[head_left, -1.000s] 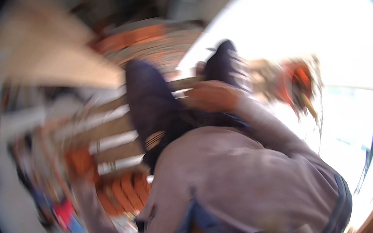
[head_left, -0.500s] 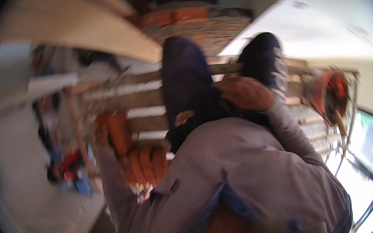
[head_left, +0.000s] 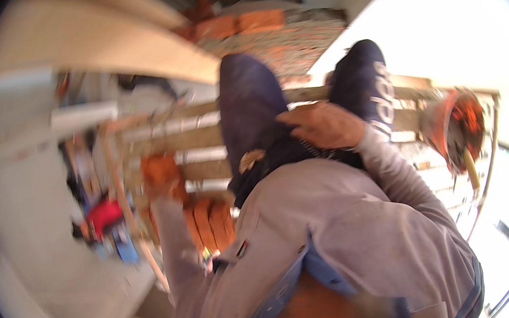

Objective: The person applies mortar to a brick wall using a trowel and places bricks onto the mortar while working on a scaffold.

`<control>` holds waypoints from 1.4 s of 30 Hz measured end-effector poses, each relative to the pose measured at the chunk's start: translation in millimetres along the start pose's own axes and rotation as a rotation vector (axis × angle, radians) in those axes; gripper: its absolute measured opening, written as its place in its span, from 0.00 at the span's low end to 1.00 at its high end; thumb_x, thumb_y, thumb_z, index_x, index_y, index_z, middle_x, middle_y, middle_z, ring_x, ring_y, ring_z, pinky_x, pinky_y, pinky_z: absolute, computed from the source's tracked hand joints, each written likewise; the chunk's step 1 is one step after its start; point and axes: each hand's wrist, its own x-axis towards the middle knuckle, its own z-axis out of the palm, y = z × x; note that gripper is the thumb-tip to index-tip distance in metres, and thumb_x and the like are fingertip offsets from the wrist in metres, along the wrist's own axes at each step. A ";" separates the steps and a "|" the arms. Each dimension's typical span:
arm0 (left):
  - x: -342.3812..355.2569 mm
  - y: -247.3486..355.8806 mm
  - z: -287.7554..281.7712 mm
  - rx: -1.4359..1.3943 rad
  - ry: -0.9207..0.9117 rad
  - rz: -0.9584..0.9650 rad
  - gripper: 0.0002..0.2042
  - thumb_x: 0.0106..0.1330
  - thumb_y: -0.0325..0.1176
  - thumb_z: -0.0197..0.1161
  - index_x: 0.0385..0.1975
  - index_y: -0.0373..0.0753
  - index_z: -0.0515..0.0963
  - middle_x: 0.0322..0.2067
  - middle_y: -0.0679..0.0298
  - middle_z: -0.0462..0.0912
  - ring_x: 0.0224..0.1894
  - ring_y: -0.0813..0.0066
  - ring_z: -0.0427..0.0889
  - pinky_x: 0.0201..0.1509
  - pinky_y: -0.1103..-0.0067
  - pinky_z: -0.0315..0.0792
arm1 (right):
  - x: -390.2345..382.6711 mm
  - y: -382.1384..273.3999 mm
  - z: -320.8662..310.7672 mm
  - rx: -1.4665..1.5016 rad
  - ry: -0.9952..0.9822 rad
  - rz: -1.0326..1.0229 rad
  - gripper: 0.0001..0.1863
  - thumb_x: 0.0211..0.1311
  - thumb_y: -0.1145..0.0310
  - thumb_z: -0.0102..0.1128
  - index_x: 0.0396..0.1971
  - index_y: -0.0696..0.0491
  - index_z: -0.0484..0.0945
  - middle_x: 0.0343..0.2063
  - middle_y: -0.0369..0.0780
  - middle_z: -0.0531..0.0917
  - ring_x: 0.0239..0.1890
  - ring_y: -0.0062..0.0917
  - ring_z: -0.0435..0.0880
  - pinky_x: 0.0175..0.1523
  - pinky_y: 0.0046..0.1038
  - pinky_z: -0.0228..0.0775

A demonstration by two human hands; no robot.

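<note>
My left hand (head_left: 165,189) reaches down at the left side and lies against the near end of an orange-red brick (head_left: 158,166). Blur hides its fingers, so whether they grip the brick does not show. Several more bricks (head_left: 205,224) stand side by side just nearer to me, next to my left forearm. Across my lap rests my right hand (head_left: 324,126), its fingers stretched out over the dark trousers (head_left: 249,95), holding nothing.
Slatted wooden planks (head_left: 200,138) form a platform beneath me. On its right stands an orange bucket (head_left: 456,129) with a wooden-handled tool (head_left: 471,170) in it. Ahead is a brick wall (head_left: 271,44) with loose bricks on top. A person in red (head_left: 105,217) is below left.
My left hand has shifted from beside the brick's left side to its near end. My right hand has moved slightly left on my lap, fingers more stretched.
</note>
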 end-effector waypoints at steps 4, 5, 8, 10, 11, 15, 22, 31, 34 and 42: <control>-6.2 86.3 -22.3 -0.925 -0.430 -0.026 0.36 0.56 0.45 0.63 0.63 0.37 0.61 0.57 0.51 0.69 0.57 0.53 0.72 0.58 0.63 0.70 | 2.1 -12.9 -9.4 0.335 0.034 0.012 0.31 0.59 0.64 0.61 0.60 0.60 0.65 0.48 0.52 0.79 0.51 0.42 0.78 0.56 0.36 0.70; -13.8 114.6 -19.7 -1.042 -0.573 0.039 0.35 0.56 0.43 0.62 0.63 0.36 0.60 0.58 0.51 0.68 0.58 0.53 0.71 0.59 0.63 0.69 | -3.1 -17.9 -8.0 0.408 0.090 0.020 0.35 0.58 0.62 0.63 0.62 0.61 0.62 0.51 0.54 0.76 0.54 0.42 0.77 0.58 0.36 0.69; -50.5 218.4 0.0 -1.211 -0.943 0.247 0.35 0.58 0.39 0.61 0.65 0.35 0.58 0.61 0.52 0.65 0.60 0.53 0.69 0.61 0.61 0.68 | -9.3 -26.1 7.1 0.315 0.452 -0.267 0.53 0.49 0.53 0.72 0.68 0.59 0.50 0.61 0.57 0.63 0.64 0.44 0.64 0.66 0.37 0.57; -79.6 289.6 11.6 -1.268 -1.105 0.234 0.36 0.57 0.37 0.61 0.65 0.34 0.55 0.61 0.50 0.63 0.61 0.53 0.67 0.61 0.62 0.68 | -19.4 -44.8 -4.7 0.319 0.549 -0.227 0.58 0.45 0.51 0.74 0.70 0.58 0.47 0.65 0.56 0.58 0.67 0.44 0.59 0.69 0.38 0.53; -105.3 321.8 34.4 -1.322 -1.182 0.211 0.38 0.56 0.36 0.61 0.66 0.34 0.53 0.62 0.48 0.61 0.62 0.53 0.66 0.61 0.62 0.68 | -42.4 -46.2 -14.8 0.254 0.759 -0.241 0.60 0.41 0.50 0.75 0.69 0.58 0.47 0.61 0.56 0.62 0.64 0.47 0.61 0.68 0.40 0.54; -186.2 411.6 78.9 -1.112 -1.716 0.508 0.39 0.59 0.43 0.60 0.67 0.34 0.50 0.62 0.50 0.59 0.65 0.53 0.62 0.65 0.62 0.61 | -162.5 -94.1 -61.9 0.696 0.964 0.078 0.57 0.35 0.60 0.76 0.67 0.55 0.50 0.56 0.49 0.68 0.57 0.40 0.70 0.60 0.38 0.65; -248.5 482.0 78.6 -0.512 -1.600 1.696 0.53 0.52 0.71 0.58 0.69 0.35 0.54 0.65 0.47 0.54 0.69 0.57 0.54 0.68 0.65 0.53 | -344.2 -132.9 14.0 0.416 1.856 0.439 0.63 0.32 0.77 0.74 0.71 0.51 0.44 0.57 0.47 0.71 0.55 0.36 0.76 0.56 0.38 0.75; -28.0 402.0 95.2 -0.045 -1.171 0.958 0.35 0.61 0.50 0.66 0.63 0.35 0.65 0.58 0.52 0.72 0.58 0.60 0.74 0.58 0.67 0.70 | -493.3 22.0 100.2 -0.430 1.210 1.417 0.51 0.33 0.60 0.65 0.66 0.46 0.57 0.56 0.48 0.70 0.55 0.48 0.71 0.57 0.40 0.66; 29.5 360.9 89.6 -0.105 -1.024 0.792 0.38 0.61 0.52 0.64 0.65 0.35 0.61 0.60 0.49 0.69 0.61 0.57 0.72 0.59 0.68 0.70 | -480.4 96.4 108.0 -0.440 1.105 1.491 0.55 0.33 0.61 0.65 0.70 0.48 0.52 0.58 0.51 0.69 0.57 0.51 0.69 0.60 0.41 0.64; 54.2 222.0 86.1 -0.548 -0.715 0.533 0.34 0.61 0.50 0.66 0.62 0.36 0.66 0.56 0.56 0.74 0.56 0.64 0.75 0.60 0.72 0.70 | -332.5 115.8 61.5 -0.547 1.008 1.123 0.51 0.39 0.59 0.62 0.69 0.49 0.54 0.59 0.52 0.67 0.59 0.50 0.66 0.62 0.42 0.60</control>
